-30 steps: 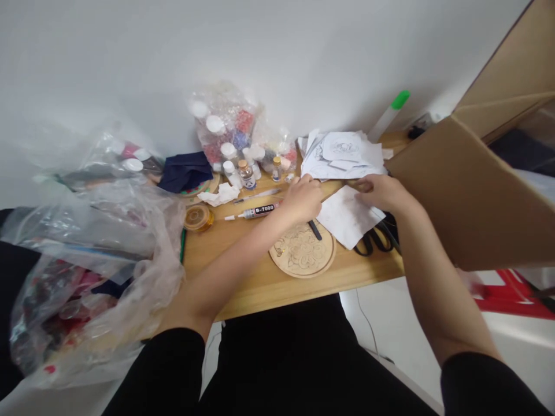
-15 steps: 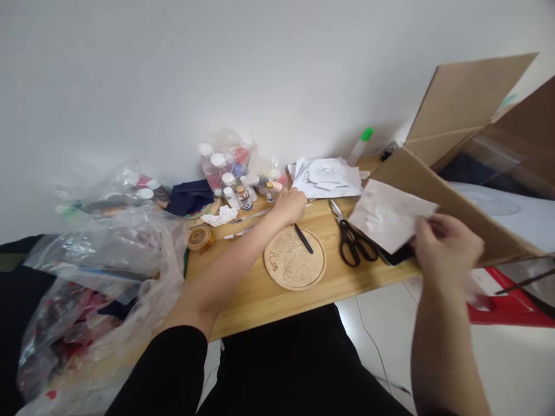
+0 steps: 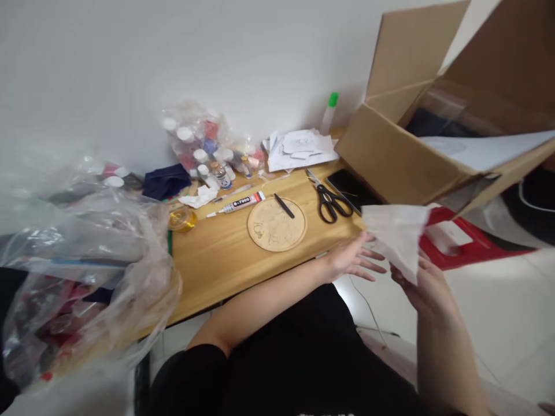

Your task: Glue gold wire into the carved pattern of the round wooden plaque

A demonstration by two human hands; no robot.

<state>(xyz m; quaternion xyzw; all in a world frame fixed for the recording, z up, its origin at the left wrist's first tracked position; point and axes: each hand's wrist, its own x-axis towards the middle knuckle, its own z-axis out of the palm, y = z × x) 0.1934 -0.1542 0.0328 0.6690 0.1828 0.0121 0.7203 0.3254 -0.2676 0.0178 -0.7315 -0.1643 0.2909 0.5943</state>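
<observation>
My right hand (image 3: 427, 289) holds a thin white tissue (image 3: 394, 234) by its lower right part, off the table's front edge. My left hand (image 3: 352, 261) reaches to the tissue's left side with its fingers spread; one fingertip meets or nearly meets the edge, and I cannot tell which. On the table, a round wooden board (image 3: 277, 234) carries a carved line pattern, with black tweezers (image 3: 284, 205) lying across its upper rim. Left of the board rests a B-7000 glue tube (image 3: 239, 203). Black-handled scissors (image 3: 330, 202) lie to its right.
A dark phone (image 3: 353, 188) lies beside an open cardboard box (image 3: 390, 150) at right. Small bottles (image 3: 221, 175), bagged jars (image 3: 185, 134) and drawings (image 3: 299, 147) line the wall. A clear plastic bag (image 3: 99, 231) fills the left. Below the box is a red object (image 3: 472, 248).
My left hand has left the back of the table and come right, beside the tissue. My right hand has brought the tissue lower and nearer. The view has swung right, and the glue tube now shows fully.
</observation>
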